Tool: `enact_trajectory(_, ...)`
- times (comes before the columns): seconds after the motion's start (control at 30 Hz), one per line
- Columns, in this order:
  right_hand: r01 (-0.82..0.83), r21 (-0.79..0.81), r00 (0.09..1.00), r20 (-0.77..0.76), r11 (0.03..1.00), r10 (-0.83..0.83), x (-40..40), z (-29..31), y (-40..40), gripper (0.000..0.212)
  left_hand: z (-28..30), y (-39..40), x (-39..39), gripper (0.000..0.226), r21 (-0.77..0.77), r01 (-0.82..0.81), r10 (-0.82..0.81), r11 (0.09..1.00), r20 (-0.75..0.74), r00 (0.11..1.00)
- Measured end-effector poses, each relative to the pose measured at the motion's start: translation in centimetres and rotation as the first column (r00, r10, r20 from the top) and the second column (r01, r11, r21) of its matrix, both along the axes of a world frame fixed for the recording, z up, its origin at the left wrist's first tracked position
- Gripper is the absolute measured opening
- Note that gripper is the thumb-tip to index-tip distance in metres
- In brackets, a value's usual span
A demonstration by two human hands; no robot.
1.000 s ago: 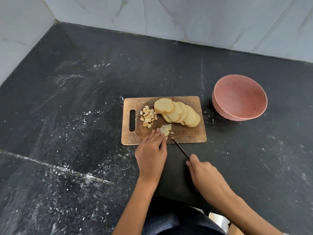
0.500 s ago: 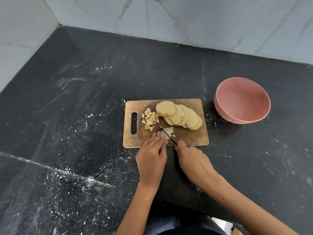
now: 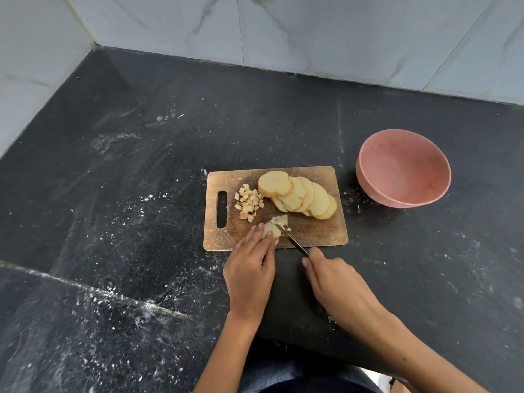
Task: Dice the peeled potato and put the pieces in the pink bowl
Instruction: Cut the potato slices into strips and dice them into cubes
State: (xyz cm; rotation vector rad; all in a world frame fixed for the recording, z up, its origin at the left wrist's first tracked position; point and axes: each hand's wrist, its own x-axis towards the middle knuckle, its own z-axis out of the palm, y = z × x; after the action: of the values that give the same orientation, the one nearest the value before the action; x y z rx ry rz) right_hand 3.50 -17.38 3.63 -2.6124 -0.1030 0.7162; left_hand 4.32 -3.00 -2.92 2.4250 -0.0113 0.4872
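A wooden cutting board [image 3: 317,231] lies on the black counter. Round potato slices [image 3: 297,194] overlap across its middle, and a small heap of diced pieces [image 3: 249,204] sits to their left. My left hand [image 3: 251,268] presses straight fingertips on a partly cut slice [image 3: 273,226] near the board's front edge. My right hand [image 3: 334,282] grips a knife [image 3: 292,241] whose blade crosses that slice. The pink bowl [image 3: 404,168] stands empty to the right of the board.
Black stone counter [image 3: 141,194] dusted with white specks, with a seam running across its lower left. Grey marble walls [image 3: 312,29] meet it at the back and left. The counter's front edge is by my body.
My right hand pushed the knife forward through the slice, then drew back toward me. My left hand stayed on the slice. The view shifted slightly.
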Motion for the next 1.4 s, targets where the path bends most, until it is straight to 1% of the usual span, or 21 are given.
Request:
enact_trajectory(0.2, -0.032, -0.032, 0.999, -0.034, 0.999, 0.031, 1.9, -0.8, 1.6, 0.022, 0.4, -0.2, -0.1, 0.019, -0.028, -0.018, 0.017, 0.999, -0.031, 0.999)
enact_trajectory(0.33, -0.044, -0.051, 0.999, -0.029, 0.998, 0.043, 2.3, -1.4, 2.1, 0.02, 0.5, -0.3, 0.0, 0.018, -0.038, -0.025, 0.024, 0.999, -0.041, 0.999)
enact_trajectory(0.47, -0.046, -0.101, 0.996, -0.086, 0.994, 0.037, 1.3, -1.8, 1.3, 0.012, 0.5, -0.5, 0.1, 0.017, -0.029, -0.038, 0.037, 0.999, -0.035, 0.999)
enact_trajectory(0.57, -0.034, -0.138, 0.994, -0.111, 0.99, 0.018, -0.4, -2.1, 0.4, 0.013, 0.3, -0.5, 0.2, 0.017, -0.026, -0.046, 0.046, 0.999, -0.018, 0.999)
enact_trajectory(0.63, -0.024, -0.115, 0.993, -0.114, 0.993, 0.011, -1.2, -1.7, -0.4, 0.014, 0.3, -0.5, 0.2, 0.017, -0.033, -0.042, 0.042, 0.999, -0.009, 0.999)
enact_trajectory(0.7, -0.019, -0.055, 0.995, -0.102, 0.998, 0.013, -1.4, -1.1, -0.9, 0.02, 0.1, -0.4, 0.1, 0.017, -0.036, -0.035, 0.034, 0.999, -0.005, 0.999)
enact_trajectory(0.83, 0.02, 0.053, 1.0, -0.003, 0.998, -0.02, -0.8, -0.2, -0.5, 0.025, -0.3, 0.0, -0.2, 0.015, 0.002, -0.024, 0.024, 1.0, 0.004, 1.0)
enact_trajectory(0.97, 0.003, 0.051, 1.0, 0.0, 0.999, -0.003, 0.6, -0.3, 1.2, 0.024, -0.4, 0.5, -0.2, 0.009, 0.085, -0.068, 0.065, 0.994, 0.04, 0.997)
enact_trajectory(1.1, -0.026, -0.012, 0.999, -0.025, 1.0, 0.026, 1.8, -1.1, 2.4, 0.02, -0.4, 0.6, -0.1, 0.005, 0.075, -0.094, 0.094, 0.993, 0.01, 0.996)
enact_trajectory(1.23, -0.042, -0.091, 0.998, -0.056, 0.995, 0.036, 2.2, -1.8, 3.1, 0.01, -0.3, 0.7, 0.1, 0.003, 0.076, -0.096, 0.098, 0.992, -0.015, 0.995)
enact_trajectory(1.4, -0.065, -0.165, 0.993, -0.105, 0.984, 0.048, 0.8, -2.4, 1.9, 0.013, -0.2, 0.6, 0.3, 0.005, 0.105, -0.095, 0.098, 0.99, -0.023, 0.995)
